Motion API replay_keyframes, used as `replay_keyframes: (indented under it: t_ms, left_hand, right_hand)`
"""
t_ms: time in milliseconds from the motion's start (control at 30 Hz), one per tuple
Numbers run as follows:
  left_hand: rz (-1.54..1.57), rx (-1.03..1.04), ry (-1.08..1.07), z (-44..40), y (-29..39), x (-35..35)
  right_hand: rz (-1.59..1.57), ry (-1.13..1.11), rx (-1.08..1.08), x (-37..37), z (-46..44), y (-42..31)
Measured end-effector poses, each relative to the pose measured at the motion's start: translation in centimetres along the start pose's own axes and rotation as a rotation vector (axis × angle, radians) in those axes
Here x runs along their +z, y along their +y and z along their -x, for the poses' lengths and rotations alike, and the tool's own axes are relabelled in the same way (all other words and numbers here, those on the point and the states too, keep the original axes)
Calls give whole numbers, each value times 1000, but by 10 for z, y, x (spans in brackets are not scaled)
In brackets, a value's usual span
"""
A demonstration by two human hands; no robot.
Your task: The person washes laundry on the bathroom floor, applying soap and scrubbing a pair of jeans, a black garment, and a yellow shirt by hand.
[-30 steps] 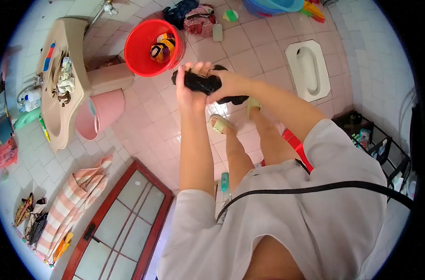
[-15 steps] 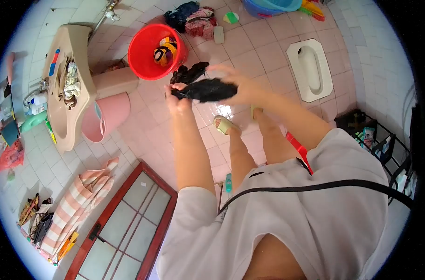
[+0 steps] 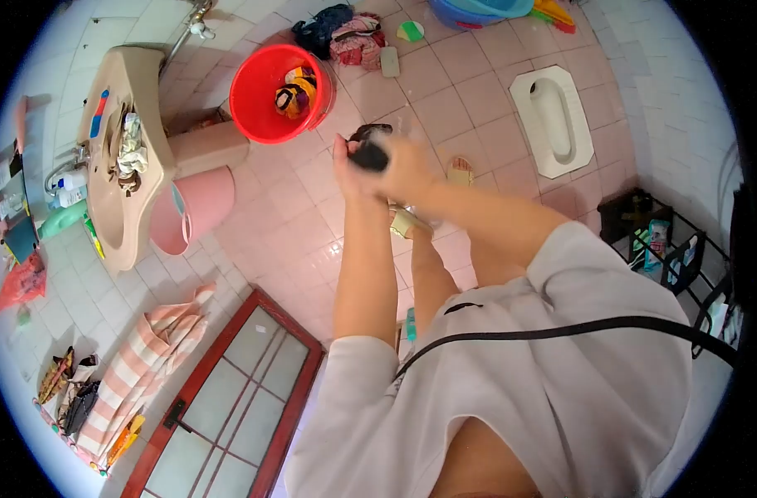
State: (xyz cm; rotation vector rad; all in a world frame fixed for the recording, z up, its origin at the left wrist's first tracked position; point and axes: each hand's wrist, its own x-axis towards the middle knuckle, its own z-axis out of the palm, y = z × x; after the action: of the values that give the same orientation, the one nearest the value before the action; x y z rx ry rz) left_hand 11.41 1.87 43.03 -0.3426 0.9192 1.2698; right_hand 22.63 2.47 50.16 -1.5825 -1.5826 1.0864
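Observation:
Both of my hands are together over the floor, below and to the right of the red bucket (image 3: 244,100). My left hand (image 3: 353,181) is closed around one side of a bunched black sock (image 3: 368,156). Pressed against its other side is my right hand (image 3: 406,170), fingers curled over it and smeared by motion. A second dark piece of cloth (image 3: 373,130) sticks out above the hands; what holds it is partly hidden. Inside the bucket lies a yellow and dark patterned cloth (image 3: 295,93).
Dark and pink clothes (image 3: 357,41) lie beside a soap bar (image 3: 390,61) and a green-white brush (image 3: 410,31). A blue basin (image 3: 470,15) stands at the back, a squat toilet (image 3: 551,120) right. The sink (image 3: 117,224) and pink bin (image 3: 197,207) are left.
My hands have come together, and the sock that was stretched out is now bunched between them. The left hand has shifted right. One slippered foot shows more clearly.

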Motion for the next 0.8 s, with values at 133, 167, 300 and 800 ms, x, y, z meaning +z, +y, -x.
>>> replay_keyframes:
  t_ms: [133,167,300,800]
  left_hand:
    - [110,-133,-398,17,-14,-9]
    - [76,50,-173,0,-26,-17]
    - [68,-39,72,30,-26,39]
    - [70,-279,-9,12,-46,15]
  right_hand:
    - [-139,58,-312,15,15,-3]
    - [-47,92,-225,20,-2,14]
    - [58,53,95,14,-36,32]
    - [-99,195,-359,-3,-50,34]
